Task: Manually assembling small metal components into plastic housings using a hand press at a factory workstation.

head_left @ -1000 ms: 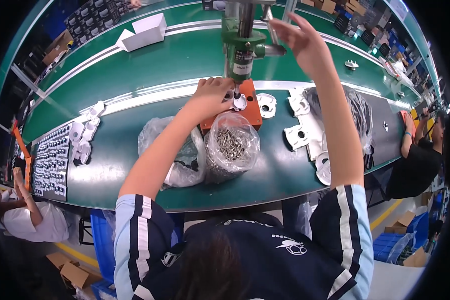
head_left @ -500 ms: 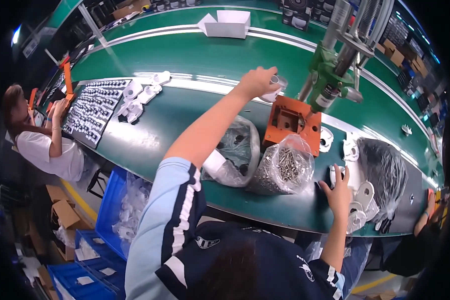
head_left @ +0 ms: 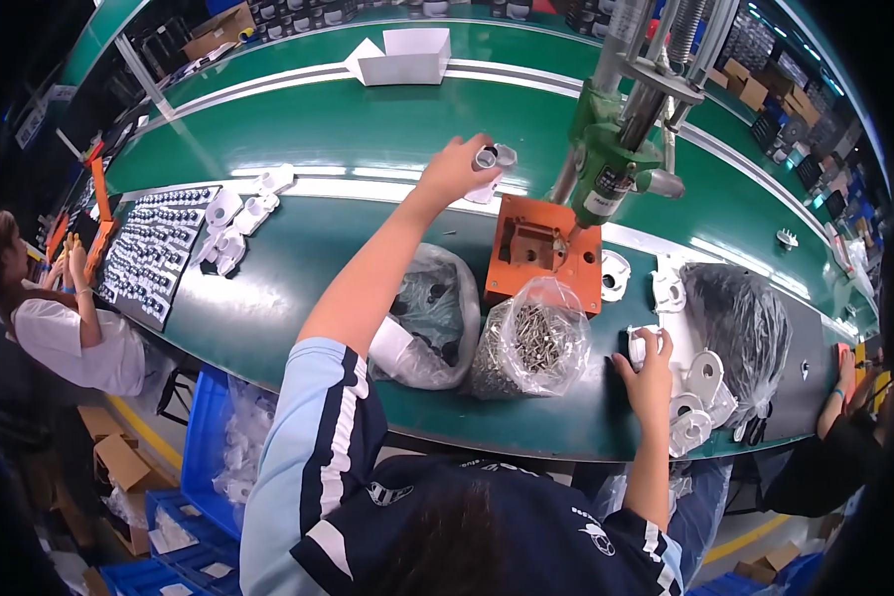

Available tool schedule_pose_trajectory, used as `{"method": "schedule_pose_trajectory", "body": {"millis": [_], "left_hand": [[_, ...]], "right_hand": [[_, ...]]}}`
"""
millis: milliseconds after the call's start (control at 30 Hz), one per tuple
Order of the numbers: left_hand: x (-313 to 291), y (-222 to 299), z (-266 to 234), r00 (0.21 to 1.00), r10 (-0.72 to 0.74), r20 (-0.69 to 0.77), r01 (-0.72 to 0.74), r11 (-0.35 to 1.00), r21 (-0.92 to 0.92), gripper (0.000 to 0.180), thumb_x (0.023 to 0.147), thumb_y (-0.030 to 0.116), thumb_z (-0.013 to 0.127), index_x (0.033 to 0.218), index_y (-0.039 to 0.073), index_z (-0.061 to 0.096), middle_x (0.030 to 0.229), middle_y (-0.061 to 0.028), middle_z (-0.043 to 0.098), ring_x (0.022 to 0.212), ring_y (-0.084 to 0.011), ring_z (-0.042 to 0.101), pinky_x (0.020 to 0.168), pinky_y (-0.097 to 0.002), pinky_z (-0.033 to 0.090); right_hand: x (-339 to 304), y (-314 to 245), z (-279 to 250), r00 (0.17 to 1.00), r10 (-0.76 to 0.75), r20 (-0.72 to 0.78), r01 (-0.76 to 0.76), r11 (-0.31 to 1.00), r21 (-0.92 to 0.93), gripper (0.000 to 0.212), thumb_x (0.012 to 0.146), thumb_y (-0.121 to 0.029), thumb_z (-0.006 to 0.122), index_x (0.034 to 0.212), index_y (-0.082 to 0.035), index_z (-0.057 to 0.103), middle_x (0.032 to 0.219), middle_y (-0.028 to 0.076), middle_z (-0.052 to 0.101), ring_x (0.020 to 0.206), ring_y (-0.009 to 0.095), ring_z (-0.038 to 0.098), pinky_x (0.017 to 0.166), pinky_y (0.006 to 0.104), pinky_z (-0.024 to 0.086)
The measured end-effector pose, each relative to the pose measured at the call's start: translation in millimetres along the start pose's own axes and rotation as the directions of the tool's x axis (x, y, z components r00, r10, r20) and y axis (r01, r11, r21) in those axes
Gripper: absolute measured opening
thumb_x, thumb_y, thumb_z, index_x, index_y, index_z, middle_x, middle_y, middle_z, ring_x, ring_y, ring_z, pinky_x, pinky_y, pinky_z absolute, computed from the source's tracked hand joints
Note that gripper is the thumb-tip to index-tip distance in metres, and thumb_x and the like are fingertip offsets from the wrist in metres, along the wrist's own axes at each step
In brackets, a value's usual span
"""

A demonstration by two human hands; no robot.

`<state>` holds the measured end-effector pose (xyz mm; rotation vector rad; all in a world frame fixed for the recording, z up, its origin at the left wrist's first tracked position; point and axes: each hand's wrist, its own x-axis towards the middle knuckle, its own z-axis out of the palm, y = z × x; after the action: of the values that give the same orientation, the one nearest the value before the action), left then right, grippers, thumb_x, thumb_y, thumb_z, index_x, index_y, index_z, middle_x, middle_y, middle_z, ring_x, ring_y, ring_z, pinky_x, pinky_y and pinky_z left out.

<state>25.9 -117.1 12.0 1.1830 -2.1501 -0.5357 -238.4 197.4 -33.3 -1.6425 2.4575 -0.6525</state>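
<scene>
Raised over the back of the bench, my left hand (head_left: 453,171) grips a white plastic housing (head_left: 487,189) with a round opening at its top. Just right of and below it sits an orange fixture (head_left: 507,260) beneath a green press (head_left: 606,164). My right hand (head_left: 650,382) is low at the front right, thumb and fingers closed around another white plastic part (head_left: 638,345), partly hidden by the fingers. Between my arms stand a clear bag of metal screws (head_left: 538,343) and a clear bag with dark pieces (head_left: 437,298).
White plastic parts (head_left: 703,377) and a dark plastic bag (head_left: 740,323) lie right of my right hand. Farther left are more white parts (head_left: 223,211) and a sheet with rows of small pieces (head_left: 159,248). A co-worker (head_left: 70,333) sits at left; a white box (head_left: 407,62) stands behind.
The view has shifted, so the bench appears farther left. My left hand has moved slightly left, away from the fixture, still holding the housing. My right fingers have closed on the white part.
</scene>
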Motion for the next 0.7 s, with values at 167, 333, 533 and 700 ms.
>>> {"method": "schedule_pose_trajectory", "body": {"millis": [167, 333, 533, 700], "left_hand": [[18.6, -29.7, 17.6, 0.994, -0.043, -0.097, 0.046, 0.999, 0.03, 0.06, 0.068, 0.033, 0.072, 0.116, 0.01, 0.044, 0.097, -0.0222, 0.055, 0.09, -0.036, 0.058, 0.079, -0.0399, 0.046], [23.8, -37.0, 5.4, 0.971, -0.2, -0.128, 0.162, 0.952, -0.259, 0.073, 0.071, 0.023, 0.072, 0.13, 0.012, 0.028, 0.097, -0.0203, 0.059, 0.09, -0.0287, 0.061, 0.079, -0.0372, 0.047], [-50.9, -66.4, -81.2, 0.977, -0.176, -0.121, 0.161, 0.979, -0.124, 0.036, 0.081, 0.02, 0.062, 0.113, 0.008, 0.051, 0.085, -0.0103, 0.064, 0.08, -0.0203, 0.062, 0.067, -0.0331, 0.048], [-166.8, -200.1, -172.1, 0.789, -0.355, -0.5, 0.609, 0.557, 0.565, 0.058, 0.071, 0.026, 0.064, 0.124, 0.008, 0.049, 0.113, -0.0254, 0.054, 0.108, -0.0368, 0.051, 0.091, -0.0468, 0.039]], "right_hand": [[1.2, 5.7, 2.8, 0.983, -0.088, -0.16, 0.09, 0.996, 0.008, 0.044, 0.076, -0.016, 0.069, 0.112, -0.007, 0.044, 0.128, 0.019, 0.04, 0.092, 0.038, 0.057, 0.072, 0.0414, 0.047], [-4.1, 11.8, 5.8, 0.986, 0.102, -0.131, -0.059, 0.954, 0.292, 0.033, 0.081, -0.006, 0.06, 0.108, -0.004, 0.041, 0.105, 0.015, 0.052, 0.082, 0.02, 0.058, 0.063, 0.0288, 0.047], [-13.3, 32.8, 13.7, 0.968, 0.247, -0.045, -0.142, 0.687, 0.712, 0.033, 0.085, -0.004, 0.048, 0.117, -0.004, 0.038, 0.096, 0.009, 0.054, 0.07, 0.014, 0.059, 0.046, 0.0211, 0.044], [-20.1, 23.6, -5.3, 0.958, 0.26, 0.124, -0.18, 0.205, 0.962, 0.039, 0.085, -0.008, 0.05, 0.123, -0.006, 0.04, 0.104, 0.008, 0.055, 0.08, 0.015, 0.058, 0.05, 0.0247, 0.044]]}}
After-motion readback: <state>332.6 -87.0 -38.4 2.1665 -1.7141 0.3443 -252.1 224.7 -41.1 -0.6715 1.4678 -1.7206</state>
